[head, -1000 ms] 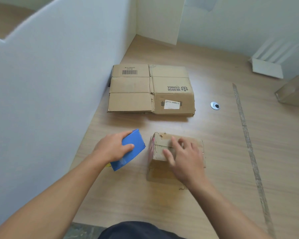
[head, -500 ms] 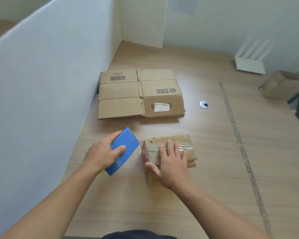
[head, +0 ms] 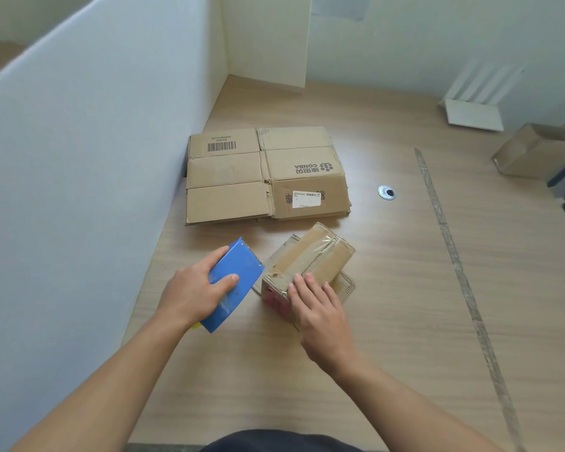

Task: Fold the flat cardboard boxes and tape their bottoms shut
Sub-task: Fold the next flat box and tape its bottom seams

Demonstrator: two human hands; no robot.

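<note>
**Now: taped box pressed, dispenser gripped**

Seen from the head view, a small folded box (head: 310,259) is set at an angle on the wooden counter (head: 388,321), with a strip of clear tape laid along its upper seam. The right hand (head: 320,316) is laid on the near end of that box, its fingers straight and pressed on the cardboard, with nothing clasped. Just to the left of the box, a blue tape dispenser (head: 234,283) is gripped by the left hand (head: 196,290), the thumb laid across its blue face and the fingers wrapped over its left edge. Beyond both, a stack of flat cardboard boxes (head: 265,174) is placed against the white partition (head: 79,190). A round metal grommet (head: 386,192) is set into the counter to the right of the stack, and another brown box (head: 532,151) is seen near the far right edge.
</note>
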